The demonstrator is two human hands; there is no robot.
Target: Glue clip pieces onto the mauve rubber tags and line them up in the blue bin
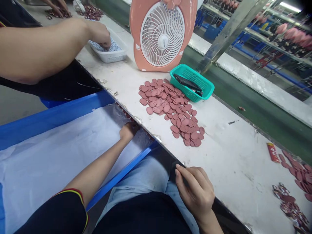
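Observation:
My left hand (128,131) reaches under the table edge, into the far end of a paper-lined blue bin (56,113). Its fingers are hidden beneath the edge, where small dark red pieces partly show. Over the table's front edge, my right hand (196,188) is closed, thumb and forefinger pinched together; whatever might be between them is too small to make out. Ahead of both hands, a heap of flat, dusty-pink oval discs (170,107), some with tiny holes, is spread on the white table (224,156).
Behind the discs stand a pink fan (163,35) and a green basket (207,92) holding a dark object. To the right lie a red packet (273,152), more discs (302,175) and small red-white pieces (292,208). A co-worker's hand (99,34) is in a white basket (112,58) at left.

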